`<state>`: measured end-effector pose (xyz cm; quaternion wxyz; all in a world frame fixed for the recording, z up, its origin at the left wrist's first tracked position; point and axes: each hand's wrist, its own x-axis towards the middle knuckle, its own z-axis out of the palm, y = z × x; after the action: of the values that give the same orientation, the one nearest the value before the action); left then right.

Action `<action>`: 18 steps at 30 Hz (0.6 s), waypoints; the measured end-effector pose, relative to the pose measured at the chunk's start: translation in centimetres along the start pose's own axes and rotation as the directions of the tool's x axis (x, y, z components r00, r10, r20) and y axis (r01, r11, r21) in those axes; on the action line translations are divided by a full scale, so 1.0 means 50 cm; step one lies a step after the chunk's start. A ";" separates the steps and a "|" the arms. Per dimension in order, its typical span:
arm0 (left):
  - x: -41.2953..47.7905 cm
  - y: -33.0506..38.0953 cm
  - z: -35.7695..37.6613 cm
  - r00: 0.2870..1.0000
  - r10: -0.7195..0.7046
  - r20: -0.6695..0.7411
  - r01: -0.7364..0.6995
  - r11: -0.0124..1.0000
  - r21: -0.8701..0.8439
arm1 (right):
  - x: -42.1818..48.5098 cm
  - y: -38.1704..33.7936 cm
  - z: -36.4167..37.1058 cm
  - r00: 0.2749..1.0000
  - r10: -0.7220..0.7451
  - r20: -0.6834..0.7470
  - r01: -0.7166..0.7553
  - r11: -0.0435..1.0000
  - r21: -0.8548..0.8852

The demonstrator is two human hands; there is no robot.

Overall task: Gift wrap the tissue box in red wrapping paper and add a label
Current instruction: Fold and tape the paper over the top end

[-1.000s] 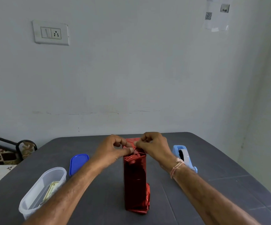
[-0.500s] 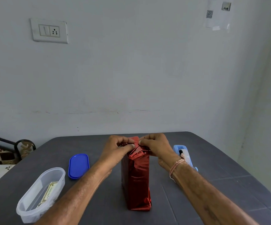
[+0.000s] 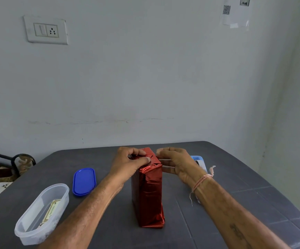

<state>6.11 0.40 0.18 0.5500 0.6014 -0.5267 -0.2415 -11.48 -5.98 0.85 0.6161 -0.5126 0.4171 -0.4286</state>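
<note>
The tissue box wrapped in shiny red paper (image 3: 148,193) stands on end in the middle of the dark grey table (image 3: 235,200). My left hand (image 3: 131,163) grips its top: the thumb presses the folded paper flaps and the fingers curl over the far side. My right hand (image 3: 177,163) is just to the right of the box top, fingers curled, pinching a thin clear strip that looks like tape (image 3: 166,163) and runs to the box's top edge. A cream label (image 3: 51,211) lies inside a clear oval container (image 3: 25,229) at the near left.
A blue oval lid (image 3: 84,181) lies flat to the left of the box. A light blue tape dispenser (image 3: 198,159) sits behind my right hand, partly hidden. The wall stands right behind the table's far edge. A chair back (image 3: 22,163) shows at the far left.
My right hand has drawn away from the box top to the right, and the strip now shows between it and the box. My left hand stays on the top fold.
</note>
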 end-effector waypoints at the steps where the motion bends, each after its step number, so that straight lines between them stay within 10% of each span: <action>1: 0.000 -0.001 0.000 1.000 -0.002 -0.005 0.002 1.000 -0.001 | 0.000 0.003 -0.013 1.000 0.000 -0.012 0.000 1.000 0.022; 5: -0.002 -0.002 0.003 1.000 0.005 0.002 -0.005 1.000 -0.012 | -0.001 0.017 -0.102 0.989 -0.060 -0.133 0.057 0.998 -0.031; 9: 0.001 -0.008 0.002 1.000 0.031 0.007 -0.030 0.999 -0.040 | 0.011 0.043 -0.227 0.870 -0.223 -0.440 -0.006 0.887 -0.461; 18: 0.007 -0.022 0.006 1.000 0.025 0.001 -0.025 1.000 -0.018 | 0.018 0.089 -0.310 0.886 0.194 -0.422 -0.343 0.886 -0.313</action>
<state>6.39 -0.23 -0.82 0.5580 0.5897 -0.5322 -0.2400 -25.54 -10.62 -5.58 0.4672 -0.4653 0.6709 -0.3393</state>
